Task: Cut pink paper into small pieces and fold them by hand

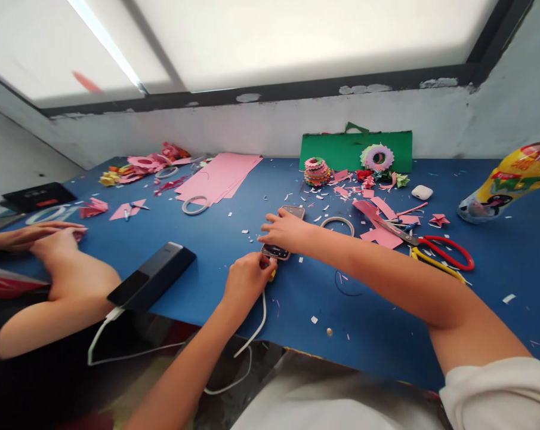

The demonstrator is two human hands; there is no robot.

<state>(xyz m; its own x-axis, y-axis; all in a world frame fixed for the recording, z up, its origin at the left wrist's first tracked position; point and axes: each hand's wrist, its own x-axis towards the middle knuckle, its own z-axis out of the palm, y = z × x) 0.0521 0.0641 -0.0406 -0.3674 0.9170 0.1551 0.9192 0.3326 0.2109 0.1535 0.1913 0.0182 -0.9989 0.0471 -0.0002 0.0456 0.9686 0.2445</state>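
A white cable drops past the near edge of the blue surface, and a small round bead and a thin dark loop lie near that edge. The left hand has its grip pinched at the head of the cable, beside a small yellow piece, right at the near end of a phone; the fingers hide whether the plug is in. The right hand lies across the phone, its grip spread, fingers slightly curled, covering the middle. The phone rests flat on the surface, between the arms. To the left, a dark power bank has a white plug in its near end; beyond it are another person's hands. To the right, scissors with red and yellow handles lie partly over pink paper pieces, near a tape roll. Farther off are a white case, a tilted yellow-labelled bottle, another tape roll and pink sheets. A ruffled pink paper stack and a lilac paper ring sit before a green sheet against the wall.
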